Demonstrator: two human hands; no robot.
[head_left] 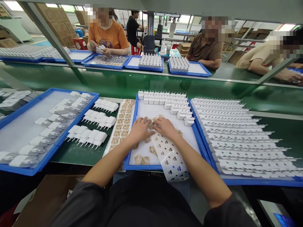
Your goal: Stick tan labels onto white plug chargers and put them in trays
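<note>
A white sticker sheet (169, 157) with rows of small cut-outs slants from between my hands over the near edge of a blue tray (142, 167). My left hand (140, 130) has its fingers bent around the sheet's upper left side. From the other side, my right hand (165, 127) grips the top end, fingers closed. Thin beige stickers (142, 160) lie loose on the tray's white lining, and some are partly covered by my hands. Behind them, white plug adapters (157, 100) stand in a curved row with pins up.
Left of the tray lies a sheet of beige stickers (120, 126), beside grouped adapters (88, 136) and another blue tray (50, 94). On the right, a tray holds dense rows of adapters (236, 138). Across the green bench (113, 82), co-workers sit behind more trays (197, 71).
</note>
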